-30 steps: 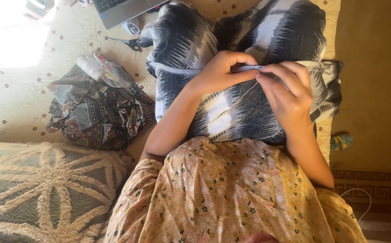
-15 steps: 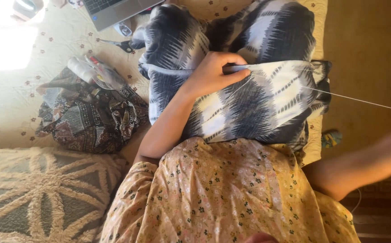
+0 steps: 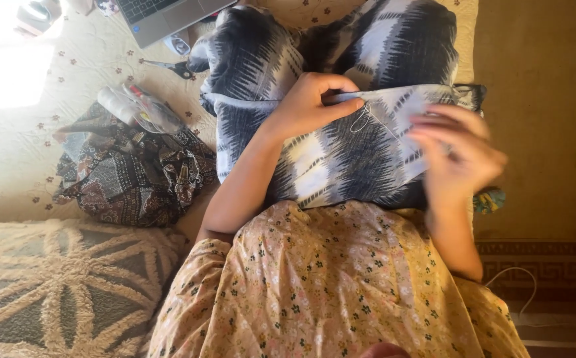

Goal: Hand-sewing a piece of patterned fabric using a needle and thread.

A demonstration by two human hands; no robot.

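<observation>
Dark blue and white patterned cotton fabric (image 3: pixel 341 142) draped across lap, folded edge pinched by left hand (image 3: pixel 308 106), fingers curled tight on cloth. Right hand (image 3: pixel 460 156) blurred just beside fabric's right edge, fingers loosely bent; grip impossible to tell. Thin white thread (image 3: pixel 367 119) looping between both hands.

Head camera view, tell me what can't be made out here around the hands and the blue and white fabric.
- Right hand: motion-blurred, so any needle in its fingers cannot be seen.
- Thread: only a thin loop shows; its end is lost in the blur.
- Fabric edge under the left hand: covered by the fingers.
- Laptop: cut off by the top edge.
- Scissors: small, partly tucked under the fabric.
</observation>
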